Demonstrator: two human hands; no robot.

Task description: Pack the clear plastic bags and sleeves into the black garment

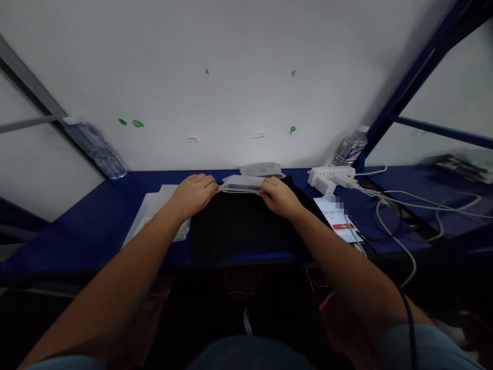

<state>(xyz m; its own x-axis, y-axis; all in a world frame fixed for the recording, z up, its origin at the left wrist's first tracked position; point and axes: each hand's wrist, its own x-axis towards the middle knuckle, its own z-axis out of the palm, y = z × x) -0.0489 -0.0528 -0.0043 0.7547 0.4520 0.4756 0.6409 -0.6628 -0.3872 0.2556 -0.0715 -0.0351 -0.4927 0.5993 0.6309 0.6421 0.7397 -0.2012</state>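
Note:
A translucent plastic bag [242,183] lies across the far edge of a folded black cloth [239,221] in front of me. My left hand [197,192] pinches the bag's left end between thumb and fingers. At the opposite end my right hand [282,197] is closed on the bag's right corner. Both hands rest at about the same height, over the cloth. Just behind the bag, against the wall, another pale translucent plastic piece [261,168] shows. Beside my left forearm lie flat translucent plastic bags [149,204], partly covered by the arm.
On the blue table [96,226], a white power strip [331,174] with plugs and cables sits at right. A lit phone [341,221] lies near my right forearm. Clear bottles stand at the back left [100,151] and back right [351,146]. A white wall [246,92] closes the back.

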